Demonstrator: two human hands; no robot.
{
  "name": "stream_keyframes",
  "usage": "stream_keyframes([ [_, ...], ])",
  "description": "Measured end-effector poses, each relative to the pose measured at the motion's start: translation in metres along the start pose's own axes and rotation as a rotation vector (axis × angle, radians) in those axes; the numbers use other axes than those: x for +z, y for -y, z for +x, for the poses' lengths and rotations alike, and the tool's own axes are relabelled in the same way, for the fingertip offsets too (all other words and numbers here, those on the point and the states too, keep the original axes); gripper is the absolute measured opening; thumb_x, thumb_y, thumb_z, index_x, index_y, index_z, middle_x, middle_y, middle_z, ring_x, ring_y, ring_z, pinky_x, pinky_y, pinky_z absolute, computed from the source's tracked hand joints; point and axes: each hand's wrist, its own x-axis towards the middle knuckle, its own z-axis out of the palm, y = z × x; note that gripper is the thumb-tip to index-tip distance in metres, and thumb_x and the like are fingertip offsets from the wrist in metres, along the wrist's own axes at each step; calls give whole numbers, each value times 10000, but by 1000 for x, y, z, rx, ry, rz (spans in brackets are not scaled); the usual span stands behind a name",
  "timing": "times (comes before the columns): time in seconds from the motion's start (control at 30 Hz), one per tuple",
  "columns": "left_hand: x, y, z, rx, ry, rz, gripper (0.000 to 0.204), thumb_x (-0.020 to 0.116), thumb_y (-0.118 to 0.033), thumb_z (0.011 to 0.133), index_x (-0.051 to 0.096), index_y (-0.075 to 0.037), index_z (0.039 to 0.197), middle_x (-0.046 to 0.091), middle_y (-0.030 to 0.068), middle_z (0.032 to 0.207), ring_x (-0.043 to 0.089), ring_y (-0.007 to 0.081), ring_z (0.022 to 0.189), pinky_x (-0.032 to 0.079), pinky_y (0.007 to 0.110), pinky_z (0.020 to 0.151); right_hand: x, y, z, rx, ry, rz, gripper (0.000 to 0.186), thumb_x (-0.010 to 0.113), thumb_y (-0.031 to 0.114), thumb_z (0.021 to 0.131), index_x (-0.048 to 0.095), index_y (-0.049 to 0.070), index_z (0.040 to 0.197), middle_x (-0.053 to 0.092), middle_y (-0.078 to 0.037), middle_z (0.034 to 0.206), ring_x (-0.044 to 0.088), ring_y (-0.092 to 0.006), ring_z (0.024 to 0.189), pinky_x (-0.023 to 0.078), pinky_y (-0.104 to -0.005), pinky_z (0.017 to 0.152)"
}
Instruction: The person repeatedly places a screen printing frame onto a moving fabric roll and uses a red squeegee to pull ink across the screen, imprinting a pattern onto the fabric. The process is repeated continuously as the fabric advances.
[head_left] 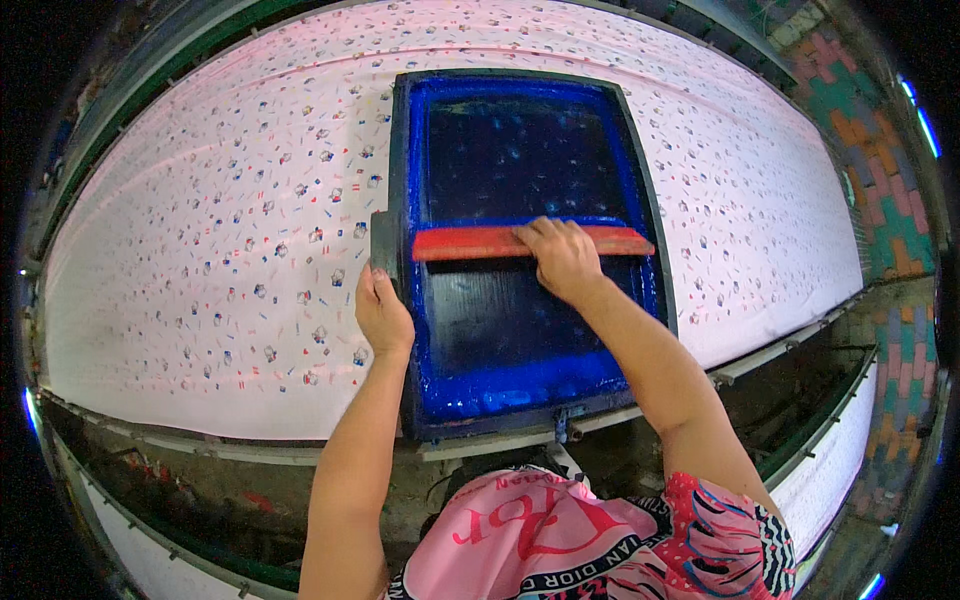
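A screen-printing frame (402, 150) with dark edges lies across the patterned white-pink fabric (250, 200). Inside it, blue ink coats the borders of the dark mesh (520, 150). My right hand (562, 258) grips the middle of a long red squeegee (460, 243), which spans the mesh from side to side, about halfway along the frame. Against the frame's left side, my left hand (385, 318) holds the lower end of a dark grey grip piece (383, 240); some of its fingers are hidden.
Fabric printed with small scattered motifs extends left and right of the frame on a long table. The table's near rail (240, 448) runs in front of me, with a metal fitting (565, 425) by the frame. Another white-covered table (825, 465) stands behind at right. Coloured paving (890, 200) lies far right.
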Motion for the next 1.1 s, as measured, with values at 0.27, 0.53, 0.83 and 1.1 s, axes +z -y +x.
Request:
stream_keyframes([
  [0.27,0,4,-2,-48,-65,54,529,451,-310,1228,643,77,1533,744,252,1412,706,346,1312,508,433,1172,25,-87,152,46,31,-74,453,712,36,907,801,169,1331,756,-110,1212,760,-340,1163,606,-491,1025],
  [0.53,2,4,0,-94,-56,35,573,452,-339,1235,634,116,1530,740,274,1429,698,341,1336,504,435,1179,47,-165,255,1,-9,-102,418,705,101,960,786,205,1356,783,-125,1265,785,-359,1179,643,-504,1017],
  [0.83,3,14,-6,-127,-78,19,618,483,-382,1228,624,136,1535,741,264,1436,693,325,1337,503,425,1175,39,-203,291,-13,-23,-47,493,726,45,924,793,205,1385,801,-150,1299,778,-376,1217,634,-507,1054],
  [1.1,3,8,-4,-173,-87,50,609,452,-397,1238,648,114,1506,759,204,1370,704,275,1246,531,412,1128,22,-204,295,-90,136,-93,434,663,163,951,810,201,1357,827,-169,1245,800,-395,1160,642,-561,1014],
])
